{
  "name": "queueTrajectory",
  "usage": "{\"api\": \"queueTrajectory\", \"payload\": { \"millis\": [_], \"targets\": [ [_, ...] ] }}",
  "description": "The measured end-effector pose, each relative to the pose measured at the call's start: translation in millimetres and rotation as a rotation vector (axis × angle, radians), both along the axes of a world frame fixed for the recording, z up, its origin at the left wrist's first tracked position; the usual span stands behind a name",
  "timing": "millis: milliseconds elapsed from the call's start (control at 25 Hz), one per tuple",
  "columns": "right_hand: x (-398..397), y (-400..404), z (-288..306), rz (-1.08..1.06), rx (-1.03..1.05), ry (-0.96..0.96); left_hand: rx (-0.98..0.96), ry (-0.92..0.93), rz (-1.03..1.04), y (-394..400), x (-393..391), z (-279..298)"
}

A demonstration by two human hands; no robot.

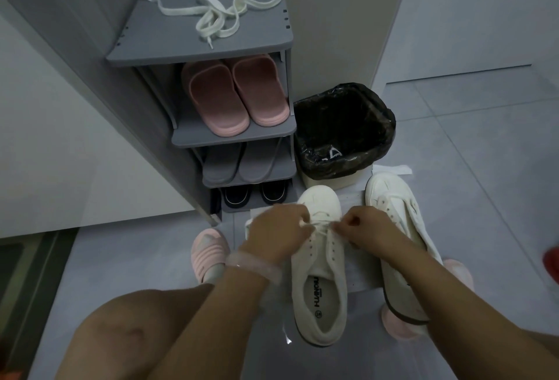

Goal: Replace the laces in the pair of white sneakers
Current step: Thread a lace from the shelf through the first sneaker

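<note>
Two white sneakers stand on the grey floor in front of me. The left sneaker [322,276] has most of its eyelets bare, and a white lace [323,223] crosses only near its toe. My left hand [279,233] pinches one end of that lace at the sneaker's left side. My right hand [364,228] pinches the other end at its right side. The right sneaker [399,228] lies beside it, partly under my right forearm, with lacing visible near its toe. A loose white lace [220,13] lies tangled on top of the grey shoe rack [272,43].
The rack holds pink slippers [233,95], grey slippers [242,161] and dark shoes [255,193]. A bin with a black liner [344,128] stands right of it. White paper [351,198] lies under the sneakers. My feet wear pink slippers [210,251]. My bare knee fills the lower left.
</note>
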State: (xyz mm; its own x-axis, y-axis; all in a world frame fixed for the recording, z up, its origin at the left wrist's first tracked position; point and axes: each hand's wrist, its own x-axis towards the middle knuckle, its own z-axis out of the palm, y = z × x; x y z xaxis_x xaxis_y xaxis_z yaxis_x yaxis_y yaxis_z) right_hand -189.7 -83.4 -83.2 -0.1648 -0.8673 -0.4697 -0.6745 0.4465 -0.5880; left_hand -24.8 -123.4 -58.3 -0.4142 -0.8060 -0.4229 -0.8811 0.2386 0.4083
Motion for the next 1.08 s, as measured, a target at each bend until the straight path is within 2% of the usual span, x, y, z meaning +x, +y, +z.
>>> {"api": "queueTrajectory", "payload": {
  "millis": [160, 200, 320, 400, 560, 600, 760, 880, 960, 1080],
  "targets": [
    [12, -1, -10, -0.018, -0.058, 0.021, -0.05, -0.006, -0.057, 15, -16, -23],
    [12, -2, -11, -0.09, -0.064, -0.082, -0.044, 0.015, -0.038, 15, -16, -26],
    [11, 1, -9, -0.445, 0.074, -0.663, -0.006, 0.076, 0.02, 16, -15, -30],
    [7, 0, -11, -0.526, 0.159, -0.798, 0.003, 0.098, 0.064, 16, -15, -31],
    [2, -1, -16, -0.463, 0.163, -0.745, -0.032, 0.079, 0.06, 16, -16, -32],
    [1, 1, -17, -0.412, 0.127, -0.663, -0.038, 0.089, 0.065, 17, -17, -32],
    [-2, 2, -15, -0.03, -0.057, -0.079, 0.043, 0.202, 0.16, 11, -18, -32],
    [-1, 0, -8, 0.108, -0.193, 0.179, 0.12, 0.223, 0.193, 4, -14, -32],
    [-2, 1, -7, 0.088, -0.205, 0.133, 0.139, 0.236, 0.195, 3, -13, -32],
    [0, 3, -6, -0.066, -0.055, -0.21, 0.163, 0.265, 0.195, 2, -13, -31]
  ]
}}
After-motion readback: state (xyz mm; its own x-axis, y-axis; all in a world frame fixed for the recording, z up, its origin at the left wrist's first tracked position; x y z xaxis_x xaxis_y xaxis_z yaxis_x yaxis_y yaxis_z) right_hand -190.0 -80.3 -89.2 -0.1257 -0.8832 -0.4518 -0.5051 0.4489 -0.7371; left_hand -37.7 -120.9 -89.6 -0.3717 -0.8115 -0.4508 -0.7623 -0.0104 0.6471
